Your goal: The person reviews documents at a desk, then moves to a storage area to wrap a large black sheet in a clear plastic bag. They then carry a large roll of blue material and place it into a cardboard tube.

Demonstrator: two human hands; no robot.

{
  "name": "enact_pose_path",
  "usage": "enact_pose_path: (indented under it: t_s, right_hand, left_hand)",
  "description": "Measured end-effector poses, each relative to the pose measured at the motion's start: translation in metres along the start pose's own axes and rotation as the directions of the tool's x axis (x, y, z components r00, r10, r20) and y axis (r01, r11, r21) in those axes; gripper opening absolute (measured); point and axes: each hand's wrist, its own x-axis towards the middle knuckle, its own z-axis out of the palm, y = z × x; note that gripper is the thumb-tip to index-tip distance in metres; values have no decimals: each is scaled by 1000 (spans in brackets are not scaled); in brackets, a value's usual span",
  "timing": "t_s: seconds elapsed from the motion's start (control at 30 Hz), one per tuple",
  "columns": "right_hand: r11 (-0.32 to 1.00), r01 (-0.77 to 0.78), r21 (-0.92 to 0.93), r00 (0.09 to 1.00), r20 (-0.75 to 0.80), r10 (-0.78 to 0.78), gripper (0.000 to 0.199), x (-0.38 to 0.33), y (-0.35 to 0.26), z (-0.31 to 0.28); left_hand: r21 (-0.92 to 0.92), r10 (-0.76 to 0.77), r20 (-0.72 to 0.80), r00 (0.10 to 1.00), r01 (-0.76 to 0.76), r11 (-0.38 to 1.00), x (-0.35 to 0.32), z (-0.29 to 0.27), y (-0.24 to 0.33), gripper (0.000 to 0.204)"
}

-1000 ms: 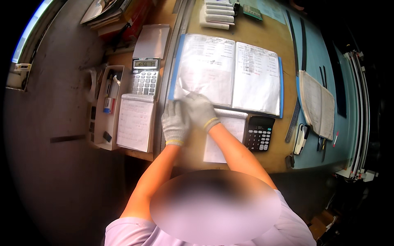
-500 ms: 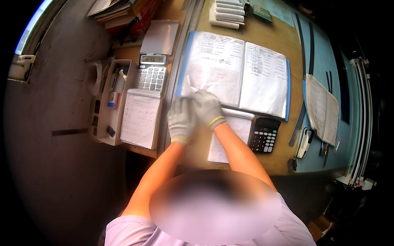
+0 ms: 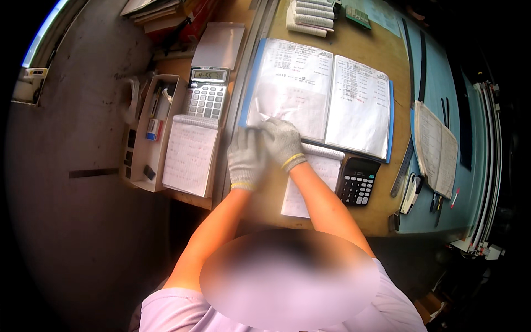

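An open blue folder (image 3: 390,122) lies before me with printed sheets in clear sleeves, a left page (image 3: 301,69) and a right page (image 3: 360,110). Both my hands wear light grey knit gloves with yellow cuffs. At the left page's lower left corner, my right hand (image 3: 283,143) has its fingers closed round a slim white pen-like thing (image 3: 258,105); its grip is partly hidden. Close beside it my left hand (image 3: 246,157) rests flat, fingers stretched, by the folder's lower left corner. Under my right forearm lies a notepad (image 3: 318,171), next to a black calculator (image 3: 359,182).
On the left stand a silver calculator (image 3: 207,94), a written notepad (image 3: 189,152) and a tray (image 3: 171,130) with small stationery. To the right are a metal ruler (image 3: 402,171), a stapler (image 3: 411,193) and a worn booklet (image 3: 437,149). Stacked pads (image 3: 312,16) sit at the back.
The view has shifted slightly. My hands stay in nearly the same place at the folder's lower left corner, with the same slim white thing at my right fingertips.
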Motion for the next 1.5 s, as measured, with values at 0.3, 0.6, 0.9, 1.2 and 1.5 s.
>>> enact_pose_path:
  t_s: [0.3,0.6,0.9,1.2,1.5]
  right_hand:
    - [1000,12,10,1000,-26,-12,15,0,1,1]
    - [1000,-2,5,1000,-16,2,14,1,1,3]
    - [1000,-11,6,1000,-24,11,14,2,1,3]
    - [1000,-16,19,1000,-21,17,14,3,-2,0]
    - [1000,-24,13,999,-21,24,14,2,1,3]
  left_hand:
    - [-10,-16,15,1000,17,1000,0,0,1,53]
    - [-40,-35,39,999,37,999,3,-6,4,52]
    - [-8,-7,31,1000,7,1000,4,-8,5,51]
    - [9,-6,24,1000,6,1000,1,1,0,54]
    - [29,-13,22,1000,12,1000,0,2,-1,56]
